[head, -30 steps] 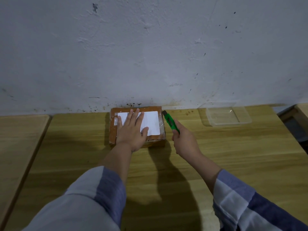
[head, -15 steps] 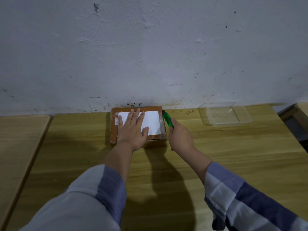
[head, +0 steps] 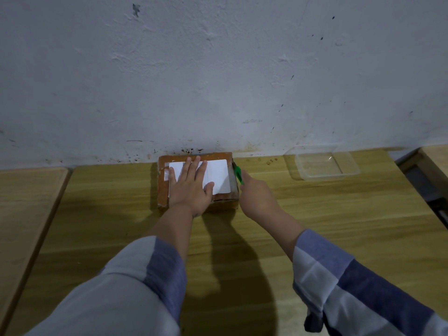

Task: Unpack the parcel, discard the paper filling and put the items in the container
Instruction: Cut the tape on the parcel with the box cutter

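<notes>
A flat brown cardboard parcel [head: 163, 187] with a white label [head: 219, 174] lies on the wooden table against the wall. My left hand [head: 191, 187] presses flat on its top, fingers spread over the label. My right hand [head: 258, 197] grips a green utility knife [head: 238, 174], whose tip touches the parcel's right edge near the far corner. A clear plastic container [head: 322, 164] stands to the right, apart from the parcel, with nothing visible inside. The parcel's flaps are closed, so its contents are hidden.
The wooden table [head: 339, 214] ends at a pale, stained wall behind the parcel. A second table [head: 26, 190] adjoins on the left across a narrow gap. Another wooden surface [head: 436, 158] and a dark gap lie at the far right.
My right hand has moved left with the green knife, bringing its tip against the parcel's right edge. My left hand has stayed flat on the parcel.
</notes>
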